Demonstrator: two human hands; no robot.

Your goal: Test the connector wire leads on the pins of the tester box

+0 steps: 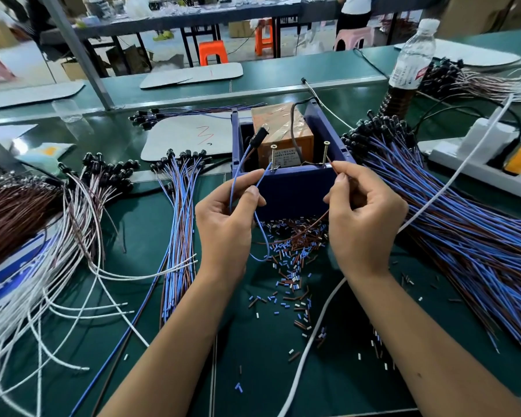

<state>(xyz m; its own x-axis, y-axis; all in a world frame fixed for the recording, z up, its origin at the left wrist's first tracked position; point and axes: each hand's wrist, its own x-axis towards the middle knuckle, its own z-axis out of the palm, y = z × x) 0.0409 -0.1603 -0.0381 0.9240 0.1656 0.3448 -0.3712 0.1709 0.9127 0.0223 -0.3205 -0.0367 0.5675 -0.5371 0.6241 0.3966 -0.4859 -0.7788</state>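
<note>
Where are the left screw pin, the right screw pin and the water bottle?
left screw pin [273, 156]: head view, on its threaded shaft.
right screw pin [325, 152]: head view, on its threaded shaft.
water bottle [411, 60]: head view, on its clear upper body.

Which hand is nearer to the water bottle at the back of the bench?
Right. The right hand pinches the brown lead by the right screw pin, below and left of the water bottle. The left hand, holding the blue lead, sits farther left, across the tester box.
</note>
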